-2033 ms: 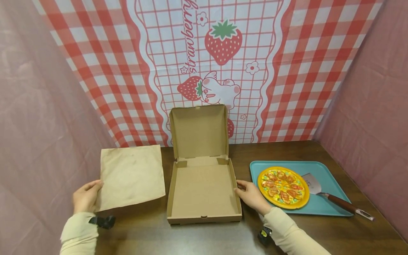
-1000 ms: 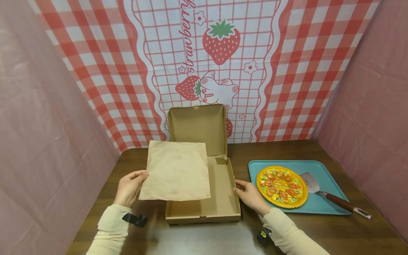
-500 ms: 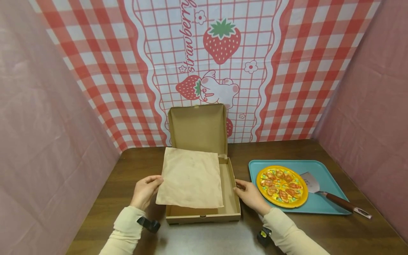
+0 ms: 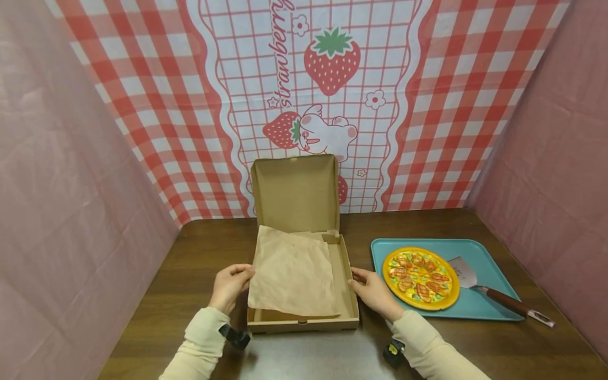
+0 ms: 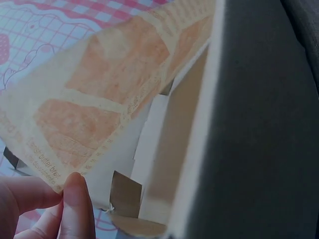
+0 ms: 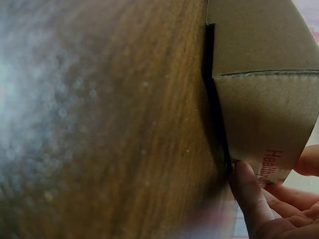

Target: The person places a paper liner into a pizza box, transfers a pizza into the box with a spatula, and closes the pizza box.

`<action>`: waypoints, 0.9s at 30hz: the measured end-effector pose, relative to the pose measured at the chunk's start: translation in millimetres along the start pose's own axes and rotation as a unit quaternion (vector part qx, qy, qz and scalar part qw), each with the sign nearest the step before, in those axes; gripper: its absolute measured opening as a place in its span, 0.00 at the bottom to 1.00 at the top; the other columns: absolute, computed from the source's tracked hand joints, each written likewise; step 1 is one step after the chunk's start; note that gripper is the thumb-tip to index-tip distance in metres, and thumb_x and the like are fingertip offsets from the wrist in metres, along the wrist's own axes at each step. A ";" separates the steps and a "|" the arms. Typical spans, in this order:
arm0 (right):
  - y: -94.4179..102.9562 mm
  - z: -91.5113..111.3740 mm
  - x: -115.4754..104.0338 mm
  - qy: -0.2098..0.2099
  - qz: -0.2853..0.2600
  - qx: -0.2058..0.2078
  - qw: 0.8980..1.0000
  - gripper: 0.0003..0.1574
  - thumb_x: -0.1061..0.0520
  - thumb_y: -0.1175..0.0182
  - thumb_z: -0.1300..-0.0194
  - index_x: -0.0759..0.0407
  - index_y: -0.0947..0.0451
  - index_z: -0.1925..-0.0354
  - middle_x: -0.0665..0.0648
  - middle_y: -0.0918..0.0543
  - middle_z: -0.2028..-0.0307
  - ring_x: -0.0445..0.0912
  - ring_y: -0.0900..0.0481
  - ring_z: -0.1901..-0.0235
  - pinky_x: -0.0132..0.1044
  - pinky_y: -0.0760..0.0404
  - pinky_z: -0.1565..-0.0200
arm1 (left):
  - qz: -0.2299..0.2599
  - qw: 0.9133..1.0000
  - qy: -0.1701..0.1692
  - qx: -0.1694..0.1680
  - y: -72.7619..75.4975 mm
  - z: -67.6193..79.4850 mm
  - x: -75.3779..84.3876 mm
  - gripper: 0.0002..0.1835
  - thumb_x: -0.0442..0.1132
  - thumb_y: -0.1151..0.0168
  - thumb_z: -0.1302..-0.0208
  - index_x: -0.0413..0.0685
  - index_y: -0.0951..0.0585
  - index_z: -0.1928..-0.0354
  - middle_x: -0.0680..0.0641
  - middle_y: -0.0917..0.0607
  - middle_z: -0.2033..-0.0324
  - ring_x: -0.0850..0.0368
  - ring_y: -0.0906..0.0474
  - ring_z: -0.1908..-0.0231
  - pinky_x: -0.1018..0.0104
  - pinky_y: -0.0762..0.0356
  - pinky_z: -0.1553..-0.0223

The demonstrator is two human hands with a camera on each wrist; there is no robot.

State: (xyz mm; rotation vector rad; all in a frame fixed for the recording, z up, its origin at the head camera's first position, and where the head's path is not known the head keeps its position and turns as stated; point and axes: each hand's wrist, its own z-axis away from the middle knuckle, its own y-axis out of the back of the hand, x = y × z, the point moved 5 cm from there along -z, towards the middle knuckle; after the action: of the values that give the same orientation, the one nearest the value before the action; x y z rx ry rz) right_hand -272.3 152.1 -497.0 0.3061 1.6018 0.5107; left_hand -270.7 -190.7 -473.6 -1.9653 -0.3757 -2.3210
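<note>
Shift since 0.5 s ago: paper sheet (image 4: 292, 272) has come rightward and lower over the box (image 4: 304, 326); left hand (image 4: 233, 287) has travelled with it; right hand (image 4: 377, 293) unmoved.
Paper look: squarish, thin, tan; upper face plain and softly creased in the head view. Left wrist view shows the other face, printed with orange-brown patches and small lettering, only partly legible ("butter").
Paper place: over the box's base, left edge along the left wall, back left corner near the foot of the lid (image 4: 296, 192); strips of base visible along the right and front walls. Contact with the base's floor: cannot tell.
Left fingers: thumb and finger clamped on the sheet's left edge.
Right fingers: clamped on the box's right wall.
Box: brown cardboard, lid raised at the back; red lettering on an outer wall in the right wrist view. Stands left of the tray on the worktop (image 4: 190, 264).
Tray (image 4: 494, 264): blue-green, toward the worktop's right edge.
Pizza (image 4: 420, 278): yellow-rimmed, topped, on the tray's left half.
Spatula (image 4: 503, 302): blade just beside the pizza, brown handle crossing the tray's front right corner.
Backdrop (image 4: 332, 121): red-and-white checked cloth with strawberry prints, behind the worktop's back edge.
</note>
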 end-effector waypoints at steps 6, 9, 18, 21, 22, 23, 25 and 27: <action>0.0 0.1 0.0 0.002 0.005 0.000 1.000 0.27 0.64 0.43 0.32 0.78 0.31 0.38 0.74 0.21 0.45 0.60 0.20 0.46 0.46 0.17 0.49 | -0.003 1.000 -0.012 0.004 -6.7 -1.1 -3.2 0.12 0.30 0.37 0.39 0.27 0.18 0.56 0.52 0.15 0.71 0.68 0.21 0.71 0.77 0.21 0.68; 0.0 -0.1 0.3 0.000 0.006 -0.003 1.000 0.28 0.63 0.44 0.31 0.78 0.31 0.38 0.74 0.21 0.45 0.60 0.20 0.46 0.47 0.17 0.49 | -0.010 1.000 -0.026 0.007 -9.7 -0.8 -3.8 0.12 0.29 0.37 0.40 0.26 0.18 0.57 0.52 0.15 0.74 0.68 0.22 0.72 0.77 0.21 0.69; 0.2 -1.2 0.6 0.001 0.004 -0.003 1.000 0.27 0.63 0.44 0.32 0.78 0.31 0.38 0.74 0.21 0.45 0.60 0.20 0.46 0.47 0.18 0.48 | -0.149 0.984 -0.089 0.034 -11.5 3.9 3.6 0.07 0.33 0.34 0.44 0.36 0.14 0.66 0.48 0.15 0.77 0.63 0.26 0.76 0.72 0.29 0.74; 0.1 -1.3 0.8 0.000 0.003 -0.005 1.000 0.28 0.64 0.44 0.32 0.78 0.31 0.38 0.74 0.21 0.45 0.60 0.20 0.45 0.47 0.18 0.48 | -0.185 0.976 -0.109 0.039 -11.6 5.0 5.7 0.06 0.34 0.34 0.44 0.36 0.15 0.67 0.46 0.15 0.76 0.62 0.26 0.76 0.71 0.29 0.73; 0.1 -1.3 0.9 -0.001 0.003 -0.006 1.000 0.28 0.63 0.44 0.32 0.78 0.31 0.38 0.74 0.21 0.44 0.60 0.20 0.45 0.47 0.18 0.48 | -0.196 0.973 -0.118 0.039 -11.9 5.3 6.3 0.06 0.33 0.34 0.44 0.36 0.15 0.67 0.45 0.15 0.76 0.62 0.25 0.76 0.70 0.28 0.73; 0.1 -1.3 1.0 -0.001 0.004 -0.007 1.000 0.28 0.63 0.44 0.31 0.78 0.32 0.38 0.74 0.21 0.44 0.60 0.20 0.45 0.47 0.18 0.48 | -0.206 0.970 -0.121 0.040 -12.1 5.4 6.4 0.06 0.34 0.34 0.44 0.37 0.15 0.68 0.45 0.15 0.76 0.62 0.25 0.76 0.70 0.28 0.72; 0.1 -1.2 0.5 -0.001 0.004 -0.008 1.000 0.28 0.63 0.44 0.31 0.78 0.31 0.38 0.74 0.21 0.44 0.60 0.20 0.45 0.47 0.18 0.48 | -0.227 0.964 -0.131 0.042 -12.7 5.9 7.2 0.05 0.34 0.35 0.44 0.38 0.15 0.68 0.46 0.15 0.76 0.61 0.25 0.76 0.70 0.27 0.72; 0.1 -1.1 0.4 -0.002 0.005 -0.008 1.000 0.28 0.63 0.44 0.31 0.78 0.31 0.38 0.74 0.21 0.44 0.60 0.20 0.45 0.48 0.18 0.47 | -0.245 0.958 -0.144 0.041 -13.8 6.6 8.1 0.05 0.33 0.35 0.45 0.38 0.16 0.68 0.45 0.14 0.76 0.61 0.23 0.76 0.69 0.26 0.72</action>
State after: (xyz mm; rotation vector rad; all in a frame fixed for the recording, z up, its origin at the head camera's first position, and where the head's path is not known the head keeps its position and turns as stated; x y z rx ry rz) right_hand -273.4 152.3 -497.2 0.3038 1.5928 0.5303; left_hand -268.8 -175.0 -466.5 -2.3907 -1.0736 -2.2013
